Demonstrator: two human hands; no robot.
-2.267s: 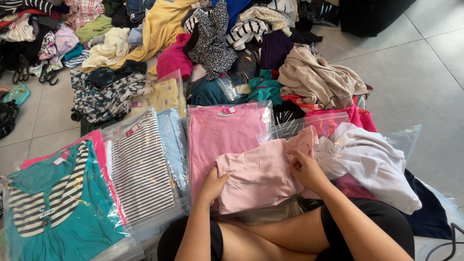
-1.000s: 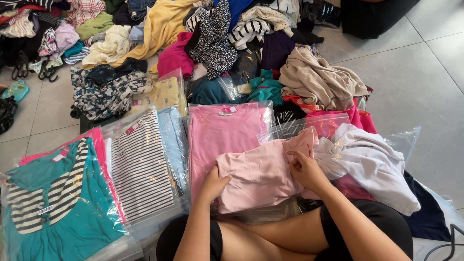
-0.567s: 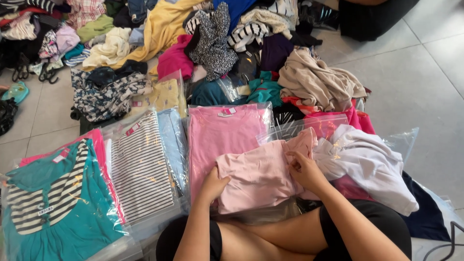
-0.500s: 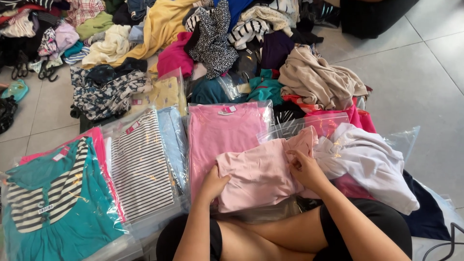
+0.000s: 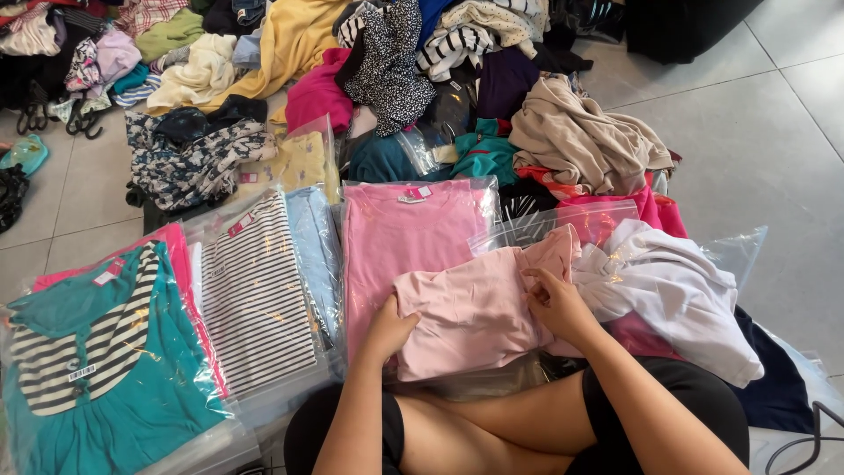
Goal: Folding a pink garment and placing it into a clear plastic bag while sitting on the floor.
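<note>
Pale, glossy floor tiles (image 5: 747,132) with thin grout lines are covered across most of the view by clothing. Nearest the person, a folded light pink garment (image 5: 475,308) of soft, matte knit is laid over the lap and the front edge of a clear plastic bag; its surface is gently creased and its outline roughly rectangular. The left hand (image 5: 389,330) is pressed on the garment's lower left corner, fingers curled over the edge so that the cloth is pinched. The right hand (image 5: 554,303) is closed on a fold near the garment's upper right, where the fabric is bunched between thumb and fingers. Just behind it, a brighter pink top (image 5: 404,237) is seen flat inside a shiny transparent bag, with a small tag at the neckline. To the left, a black-and-white striped top (image 5: 255,299) is sealed in crinkled plastic, and beside that a teal garment with a striped panel (image 5: 97,378) is bagged likewise. Touching the pink garment on the right, a white crumpled garment (image 5: 668,290) is heaped loosely over another clear bag. Farther back, an unsorted pile is spread: a beige rumpled piece (image 5: 580,141), a yellow draped cloth (image 5: 290,44), a black speckled top (image 5: 387,62) and a dark floral garment (image 5: 189,158). Black hangers (image 5: 83,123) are lying on the tiles at the far left.
</note>
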